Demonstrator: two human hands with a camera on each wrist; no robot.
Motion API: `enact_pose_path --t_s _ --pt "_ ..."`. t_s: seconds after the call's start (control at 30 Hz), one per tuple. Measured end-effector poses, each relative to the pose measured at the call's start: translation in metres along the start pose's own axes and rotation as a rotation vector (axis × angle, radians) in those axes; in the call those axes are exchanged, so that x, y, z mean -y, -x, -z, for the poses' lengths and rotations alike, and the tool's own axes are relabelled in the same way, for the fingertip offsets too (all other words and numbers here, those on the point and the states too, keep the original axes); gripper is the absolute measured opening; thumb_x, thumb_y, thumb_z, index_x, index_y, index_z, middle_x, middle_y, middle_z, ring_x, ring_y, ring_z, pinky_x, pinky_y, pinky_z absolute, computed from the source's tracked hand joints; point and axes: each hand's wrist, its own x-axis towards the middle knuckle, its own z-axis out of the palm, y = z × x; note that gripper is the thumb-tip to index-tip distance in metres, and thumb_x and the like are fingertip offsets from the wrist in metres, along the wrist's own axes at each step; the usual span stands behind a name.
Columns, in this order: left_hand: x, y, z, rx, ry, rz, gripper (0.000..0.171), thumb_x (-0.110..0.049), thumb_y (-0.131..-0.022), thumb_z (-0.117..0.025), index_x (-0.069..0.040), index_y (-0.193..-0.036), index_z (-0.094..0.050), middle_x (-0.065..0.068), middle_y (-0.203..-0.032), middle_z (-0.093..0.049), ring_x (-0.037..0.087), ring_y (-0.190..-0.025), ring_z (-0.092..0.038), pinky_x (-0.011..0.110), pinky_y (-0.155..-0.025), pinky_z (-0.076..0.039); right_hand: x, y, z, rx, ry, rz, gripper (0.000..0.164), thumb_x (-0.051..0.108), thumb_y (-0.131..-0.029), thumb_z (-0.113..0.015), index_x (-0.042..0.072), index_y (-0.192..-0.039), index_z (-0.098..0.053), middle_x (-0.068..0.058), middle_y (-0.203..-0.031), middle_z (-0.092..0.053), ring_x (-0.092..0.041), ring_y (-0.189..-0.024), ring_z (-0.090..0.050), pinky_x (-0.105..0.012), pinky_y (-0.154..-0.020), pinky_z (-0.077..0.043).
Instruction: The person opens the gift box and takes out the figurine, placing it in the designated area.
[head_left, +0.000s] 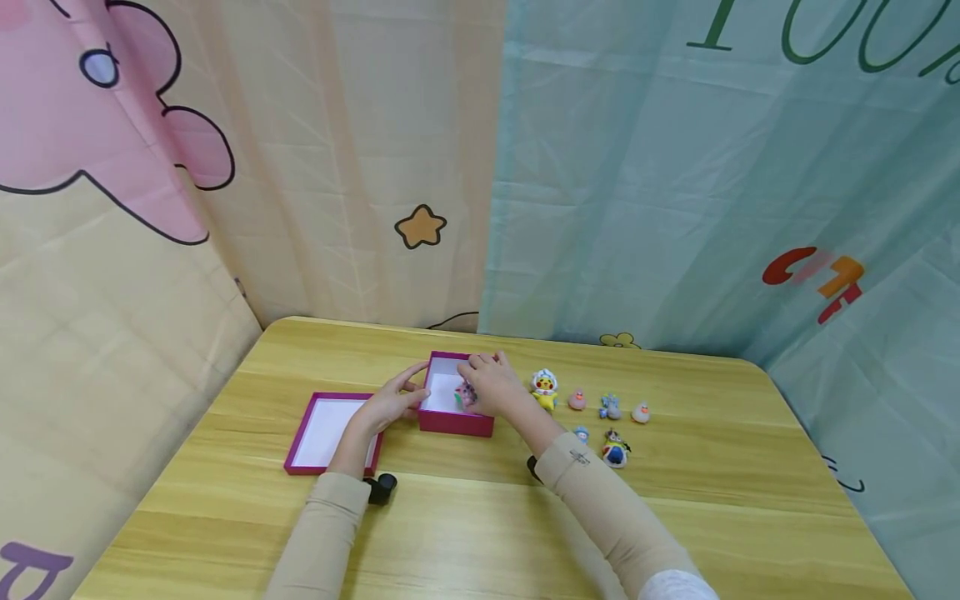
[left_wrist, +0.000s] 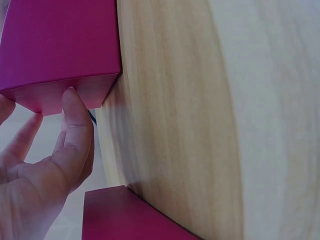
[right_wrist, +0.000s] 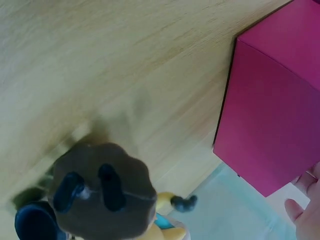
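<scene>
A magenta box (head_left: 456, 423) with a white inside stands on the table with its top uncovered. Against its left wall rests my left hand (head_left: 390, 407); in the left wrist view, the fingers of that hand (left_wrist: 45, 175) touch the outer side of the box (left_wrist: 60, 42). My right hand (head_left: 491, 385) reaches over the box's right part and holds a small pink and green figurine (head_left: 466, 394) inside the rim. The hand covers part of this figurine. Only a bit of a hand shows at the right wrist view's edge, beside the box (right_wrist: 270, 115).
The matching lid (head_left: 327, 427) lies white side up at the left. Right of the box are several figurines: a yellow one with a white hood (head_left: 545, 387), a pink one (head_left: 577, 400), a grey-blue one (head_left: 610, 407), a whitish one (head_left: 641, 412) and a colourful one (head_left: 615, 450). Curtains stand behind.
</scene>
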Motion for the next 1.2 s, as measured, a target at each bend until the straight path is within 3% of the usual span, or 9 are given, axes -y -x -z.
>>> enact_pose_path --t_s 0.4,0.8,1.07,1.2 --pt "0.007 -0.004 0.0 -0.007 0.001 -0.008 0.056 -0.01 -0.094 -0.049 -0.012 -0.145 -0.025 0.021 -0.113 -0.039 0.023 -0.093 -0.052 0.037 -0.084 -0.049 -0.011 0.021 0.017 -0.154 -0.159 -0.012 0.059 0.039 -0.072 -0.074 0.013 -0.121 -0.051 -0.006 -0.115 -0.052 -0.025 -0.113 -0.044 -0.048 -0.099 -0.028" --pt "0.008 -0.003 0.001 -0.003 -0.006 0.006 0.056 -0.011 -0.094 -0.049 -0.014 -0.145 -0.024 0.02 -0.115 -0.039 0.023 -0.093 -0.051 0.037 -0.085 -0.048 -0.026 0.064 0.028 -0.245 -0.148 -0.048 0.054 0.037 -0.072 -0.075 0.014 -0.114 -0.052 -0.004 -0.107 -0.05 -0.025 -0.105 -0.044 -0.046 -0.091 -0.034" --pt "0.009 0.003 0.004 0.045 0.001 -0.087 0.059 -0.022 -0.092 -0.055 -0.017 -0.144 -0.028 0.023 -0.111 -0.039 0.022 -0.09 -0.054 0.035 -0.082 -0.05 -0.039 0.094 0.027 -0.299 -0.138 -0.067 0.051 0.034 -0.071 -0.074 0.014 -0.113 -0.053 -0.002 -0.101 -0.05 -0.024 -0.101 -0.046 -0.047 -0.088 -0.036" --pt "0.01 0.0 0.003 0.025 -0.001 -0.047 0.057 -0.017 -0.093 -0.052 -0.016 -0.144 -0.027 0.022 -0.115 -0.038 0.024 -0.094 -0.054 0.037 -0.086 -0.048 -0.048 0.11 0.023 -0.301 -0.127 -0.099 0.052 0.033 -0.069 -0.075 0.014 -0.112 -0.053 -0.002 -0.102 -0.051 -0.025 -0.102 -0.046 -0.048 -0.089 -0.035"
